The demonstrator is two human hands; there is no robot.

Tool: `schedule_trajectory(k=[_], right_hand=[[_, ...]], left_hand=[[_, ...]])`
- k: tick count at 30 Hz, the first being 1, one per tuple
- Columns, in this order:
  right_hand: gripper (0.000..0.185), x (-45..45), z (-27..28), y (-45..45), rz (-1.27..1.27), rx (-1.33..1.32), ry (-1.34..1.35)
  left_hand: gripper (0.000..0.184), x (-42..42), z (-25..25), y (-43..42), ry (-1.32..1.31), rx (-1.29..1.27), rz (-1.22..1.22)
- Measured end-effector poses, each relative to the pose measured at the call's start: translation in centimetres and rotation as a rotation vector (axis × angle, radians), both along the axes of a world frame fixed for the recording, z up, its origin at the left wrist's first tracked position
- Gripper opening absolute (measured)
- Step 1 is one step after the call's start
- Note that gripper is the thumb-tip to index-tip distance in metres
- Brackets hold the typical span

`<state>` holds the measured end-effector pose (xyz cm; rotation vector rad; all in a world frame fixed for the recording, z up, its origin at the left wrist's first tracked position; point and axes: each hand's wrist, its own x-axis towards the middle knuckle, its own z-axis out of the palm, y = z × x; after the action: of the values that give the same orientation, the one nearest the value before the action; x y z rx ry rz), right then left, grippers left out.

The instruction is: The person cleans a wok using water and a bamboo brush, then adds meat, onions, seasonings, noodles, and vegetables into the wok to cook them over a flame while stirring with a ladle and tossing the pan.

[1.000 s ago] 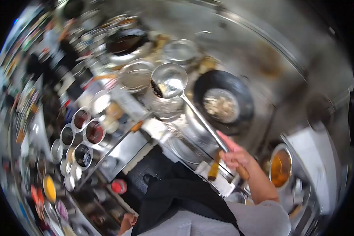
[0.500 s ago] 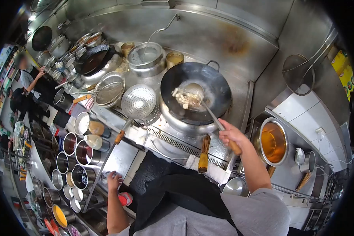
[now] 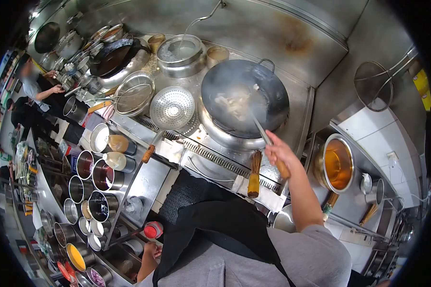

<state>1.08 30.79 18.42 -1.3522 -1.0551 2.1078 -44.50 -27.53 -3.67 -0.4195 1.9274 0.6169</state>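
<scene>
Right-hand grip (image 3: 279, 157) is clenched round the ladle (image 3: 260, 128); its lower end lies among pale food (image 3: 234, 104) inside the steaming wok (image 3: 274, 103). Left-hand grip (image 3: 152, 249), beside the apron (image 3: 225, 215): state cannot be determined.

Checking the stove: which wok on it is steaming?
The wok reached by the utensil in the right hand; the other wok at left shows none.

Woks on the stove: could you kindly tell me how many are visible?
2: the front wok, with steaming food in it, ahead of the right hand; and the far wok, at the upper left. More may be hidden farther left.
</scene>
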Motion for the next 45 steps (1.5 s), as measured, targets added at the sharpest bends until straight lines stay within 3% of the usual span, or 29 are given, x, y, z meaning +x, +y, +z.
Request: schedule_trajectory(k=[3, 5, 6, 7, 9, 10, 12, 13, 15, 16, 18, 19, 21, 22, 25, 26, 27, 29, 30, 33, 34, 36, 38, 41, 43, 45], right_hand=[[0.08, -1.0, -3.2, 2.5, -0.024, 0.147, -0.103], [0.083, -3.4, -4.2, 1.2, 0.01, 0.468, -0.58], [0.085, -3.6, -7.3, 0.3, 0.096, 0.771, -0.956], [0.083, -4.7, -5.1, -1.9, 0.137, 0.677, -1.046], [0.085, -4.9, -3.0, -4.9, 0.085, 0.454, -0.769], [0.085, -4.7, -2.3, -4.8, 0.089, 0.458, -0.772], [0.088, -3.5, -1.6, -4.7, 0.025, 0.125, -0.169], [0.088, -2.8, -1.7, -3.4, 0.021, 0.126, -0.169], [0.091, -1.8, -2.0, 0.6, 0.002, 0.14, -0.077], [0.091, -1.9, -1.8, 1.5, 0.0, 0.148, -0.076], [0.089, -3.0, -1.7, 2.6, -0.012, 0.441, -0.593], [0.089, -3.4, -2.1, 2.7, -0.016, 0.442, -0.59], [0.083, -3.9, -3.2, 3.2, -0.011, 0.689, -1.167], [0.081, -5.3, 0.6, 2.4, 0.001, 0.531, -1.112], [0.079, -5.5, -2.1, 4.3, 0.082, 0.57, -0.928], [0.081, -6.1, -2.2, 4.0, 0.148, 0.715, -1.008], [0.081, -6.5, -2.0, 3.6, 0.149, 0.725, -1.008], [0.082, -7.7, 0.0, 2.2, 0.352, 0.713, -1.102], [0.087, -8.1, 1.7, 0.7, 0.446, 0.724, -1.151], [0.093, -5.8, 1.1, -2.7, 0.617, 0.807, -1.216], [0.094, -4.3, 0.9, -3.9, 0.666, 0.822, -1.239], [0.095, 0.5, -0.7, -5.9, 0.681, 0.955, -1.243], [0.095, 3.9, 2.3, -5.9, 0.813, 0.767, -1.383], [0.094, 8.5, 2.0, -6.4, 0.75, 0.863, -1.408], [0.094, 9.0, -0.2, -7.0, 0.448, 0.785, -1.458], [0.093, 7.8, -1.2, -6.5, 0.394, 0.727, -1.454]], left_hand=[[0.019, -1.6, -2.8, -1.3, -0.152, -0.055, -0.113], [0.019, -3.1, -3.0, 0.8, -0.089, 0.144, 0.008], [0.019, -3.8, -2.6, 2.4, -0.09, 0.151, 0.006], [0.017, -4.6, -1.9, 4.0, 0.017, 0.221, -0.025], [0.028, -5.6, -0.8, 7.5, 0.232, 0.362, -0.077], [0.028, -5.8, -0.6, 9.0, 0.229, 0.365, -0.072], [0.045, -6.3, 0.1, 11.4, 0.11, 0.349, -0.072], [0.045, -6.5, 0.2, 12.7, 0.109, 0.35, -0.076], [0.045, -6.3, -0.4, 15.5, 0.059, 0.193, -0.417], [0.045, -6.0, -0.4, 17.6, 0.074, 0.255, -0.541], [0.039, -3.6, 1.2, 23.8, 0.41, 0.36, -1.036], [0.034, -1.3, 4.0, 28.1, 0.644, 0.537, -1.219], [0.029, 4.3, 11.5, 37.8, 0.66, 0.834, -1.242], [0.032, 7.0, 15.3, 41.8, 0.763, 0.948, -1.303], [0.023, 13.8, 21.6, 51.6, 0.96, 1.348, -1.198], [0.022, 15.3, 22.0, 53.8, 1.023, 1.379, -1.173], [0.022, 16.5, 21.5, 54.6, 1.03, 1.382, -1.165], [0.021, 17.3, 20.2, 56.2, 1.179, 1.109, -1.353], [0.029, 17.0, 19.1, 56.2, 1.136, 0.977, -1.504], [0.043, 16.4, 17.1, 54.6, 1.259, 1.146, -1.485], [0.055, 16.0, 17.2, 53.9, 1.194, 1.095, -1.585], [0.057, 15.8, 18.2, 52.9, 1.173, 1.063, -1.622], [0.064, 15.5, 18.7, 53.3, 1.005, 0.981, -1.694], [0.064, 15.1, 17.9, 54.1, 0.923, 1.014, -1.677], [0.063, 15.1, 17.7, 54.0, 0.948, 1.021, -1.645], [0.062, 15.1, 18.2, 53.9, 0.94, 1.06, -1.627]])
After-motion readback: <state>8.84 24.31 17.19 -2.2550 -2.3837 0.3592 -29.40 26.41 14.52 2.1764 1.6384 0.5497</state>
